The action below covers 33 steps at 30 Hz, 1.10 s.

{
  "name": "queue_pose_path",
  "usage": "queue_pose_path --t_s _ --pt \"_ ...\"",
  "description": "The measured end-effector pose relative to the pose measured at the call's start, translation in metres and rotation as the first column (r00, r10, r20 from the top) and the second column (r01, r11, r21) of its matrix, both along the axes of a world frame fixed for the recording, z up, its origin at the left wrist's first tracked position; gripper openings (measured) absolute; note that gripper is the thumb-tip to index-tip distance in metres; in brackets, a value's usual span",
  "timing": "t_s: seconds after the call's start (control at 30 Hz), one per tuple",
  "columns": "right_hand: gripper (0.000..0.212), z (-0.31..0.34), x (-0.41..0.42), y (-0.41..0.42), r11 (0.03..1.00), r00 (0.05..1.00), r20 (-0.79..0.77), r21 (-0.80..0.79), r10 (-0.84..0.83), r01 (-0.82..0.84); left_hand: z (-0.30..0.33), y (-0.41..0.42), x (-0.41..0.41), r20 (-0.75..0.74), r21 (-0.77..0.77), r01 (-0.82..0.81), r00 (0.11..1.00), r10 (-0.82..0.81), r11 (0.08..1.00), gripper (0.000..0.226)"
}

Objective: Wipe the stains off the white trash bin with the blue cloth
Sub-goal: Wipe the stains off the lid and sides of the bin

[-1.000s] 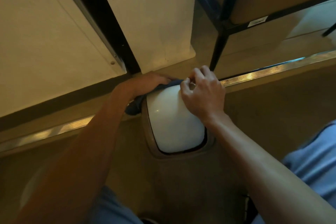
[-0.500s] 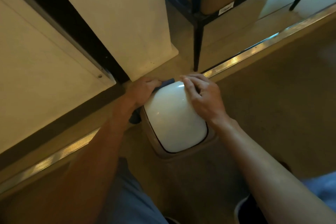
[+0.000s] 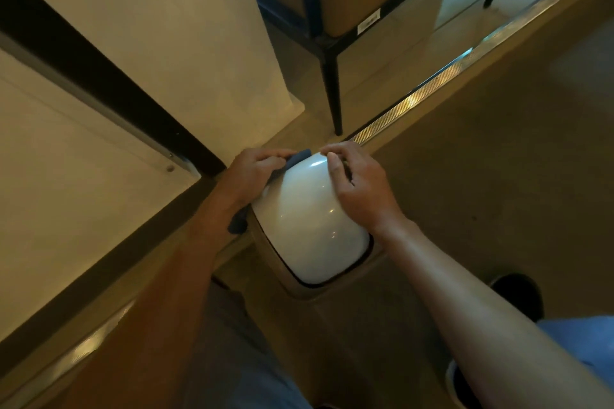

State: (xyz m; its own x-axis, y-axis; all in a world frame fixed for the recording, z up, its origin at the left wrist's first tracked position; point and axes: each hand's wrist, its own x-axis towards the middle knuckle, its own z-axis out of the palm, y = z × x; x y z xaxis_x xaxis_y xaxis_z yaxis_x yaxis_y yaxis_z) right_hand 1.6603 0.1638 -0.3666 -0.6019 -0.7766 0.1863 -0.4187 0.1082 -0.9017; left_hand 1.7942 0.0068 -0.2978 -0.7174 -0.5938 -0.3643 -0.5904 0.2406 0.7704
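The white trash bin [image 3: 312,226] stands on the floor below me, its glossy domed lid facing up. My left hand [image 3: 254,173] grips the blue cloth [image 3: 297,158] against the bin's far left side; a bit of cloth also hangs out below my wrist. My right hand [image 3: 360,184] rests on the lid's far right edge, fingers curled over the rim. Most of the cloth is hidden under my left hand. No stains show on the lid from here.
A cream wall corner [image 3: 199,60] and a dark door frame [image 3: 109,90] stand just behind the bin. A black metal shelf leg [image 3: 332,93] rises at the back right, beside a metal floor strip [image 3: 432,90]. My knees and a dark shoe [image 3: 518,292] are close to the bin.
My view has swung, so the bin now sits tilted in the picture. My left hand slid with the cloth along the bin's far left side. My right hand stayed on the lid's far edge.
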Motion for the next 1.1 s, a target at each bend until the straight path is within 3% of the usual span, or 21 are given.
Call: queue_pose_path --t_s 0.2,0.33,0.43,0.7,0.97,1.1 --pt "0.021 0.006 0.0 0.003 0.999 0.996 0.089 0.018 -0.033 0.032 0.007 -0.005 -0.057 0.131 0.089 0.193 0.97 -0.203 0.977 0.026" --pt "0.019 0.008 0.002 0.005 0.999 0.997 0.072 0.028 -0.021 0.019 -0.001 -0.015 -0.013 0.151 0.03 0.11 0.982 -0.113 0.993 0.027" --pt "0.019 0.007 0.002 0.005 1.0 0.997 0.073 0.025 -0.021 0.019 -0.008 -0.023 0.01 0.168 0.072 -0.004 0.986 -0.008 0.997 0.028" --pt "0.018 0.003 0.0 0.002 1.0 0.99 0.138 0.009 -0.029 0.028 0.005 -0.014 -0.054 0.205 0.165 0.159 0.96 -0.192 0.973 0.023" --pt "0.018 0.0 0.002 0.001 0.998 0.99 0.135 -0.024 -0.048 0.052 -0.008 -0.027 0.005 0.277 0.04 0.091 0.956 -0.099 0.995 0.026" --pt "0.016 0.001 0.001 0.0 0.997 0.989 0.132 -0.031 -0.063 0.067 0.002 -0.021 -0.039 0.288 0.129 0.114 0.946 -0.147 0.985 0.021"
